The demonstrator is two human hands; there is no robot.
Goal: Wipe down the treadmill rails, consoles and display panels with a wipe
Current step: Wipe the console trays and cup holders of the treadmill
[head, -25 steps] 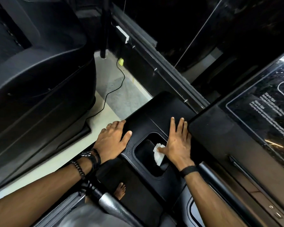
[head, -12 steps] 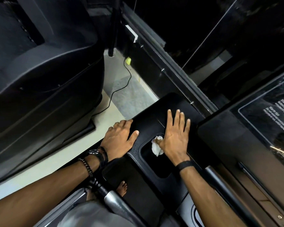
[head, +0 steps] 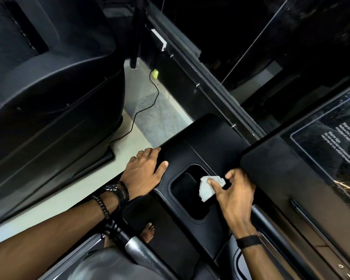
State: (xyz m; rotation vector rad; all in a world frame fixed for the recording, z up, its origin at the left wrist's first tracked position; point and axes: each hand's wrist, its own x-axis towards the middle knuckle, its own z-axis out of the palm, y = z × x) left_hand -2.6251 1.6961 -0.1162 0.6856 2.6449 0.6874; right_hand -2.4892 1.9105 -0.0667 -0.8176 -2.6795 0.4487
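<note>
The black treadmill console (head: 206, 142) fills the middle, with a recessed cup pocket (head: 188, 197) in its top. My right hand (head: 234, 193) is at the pocket's right rim and pinches a crumpled white wipe (head: 207, 189) between thumb and fingers; the wipe hangs over the pocket's edge. My left hand (head: 144, 173) lies flat on the console's left edge, fingers straight, thumb on the top surface. The glossy display panel (head: 331, 150) with white text sits at the right.
A second black treadmill housing (head: 49, 87) stands at the left across a strip of pale floor (head: 150, 118) with a thin black cable (head: 143, 110). A silver-and-black handrail (head: 133, 245) runs below my left wrist. A bare foot (head: 148, 232) shows on the belt.
My right hand went from lying flat on the console above the pocket to a curled pinch on the wipe at the pocket's right rim. The left hand stayed put.
</note>
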